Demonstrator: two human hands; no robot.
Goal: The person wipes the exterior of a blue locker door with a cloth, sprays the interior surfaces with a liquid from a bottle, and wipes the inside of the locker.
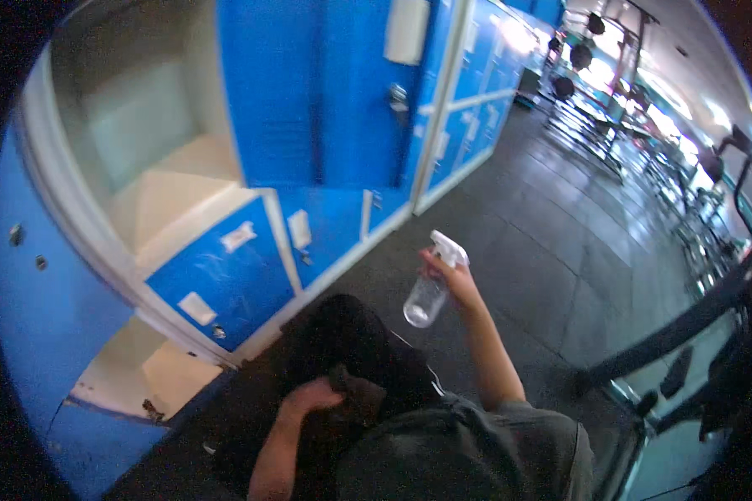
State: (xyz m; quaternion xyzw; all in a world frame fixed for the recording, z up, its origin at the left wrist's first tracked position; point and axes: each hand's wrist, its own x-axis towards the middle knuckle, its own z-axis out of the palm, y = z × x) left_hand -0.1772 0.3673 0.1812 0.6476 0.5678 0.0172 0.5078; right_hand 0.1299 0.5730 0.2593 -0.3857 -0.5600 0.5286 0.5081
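Observation:
In my right hand [451, 274] is a clear spray bottle [424, 302] with a white trigger head, held out over the dark floor and tilted. My fingers wrap round its neck, and a little clear liquid seems to sit at its base. Low by my knee, my left hand [316, 394] is closed on a dark cloth [361, 396], which partly hides the fingers. To the left of both hands stand blue lockers [234, 288]. One upper locker compartment [175, 188] is open and shows a beige inside.
A wide open blue door [317, 92] hangs beside the upper compartment. Below it, another open compartment [171, 380] shows at floor level. Dark rubber floor [518, 242] runs to the right. Gym machines [693, 351] stand along the right side, with weight racks [593, 100] farther back.

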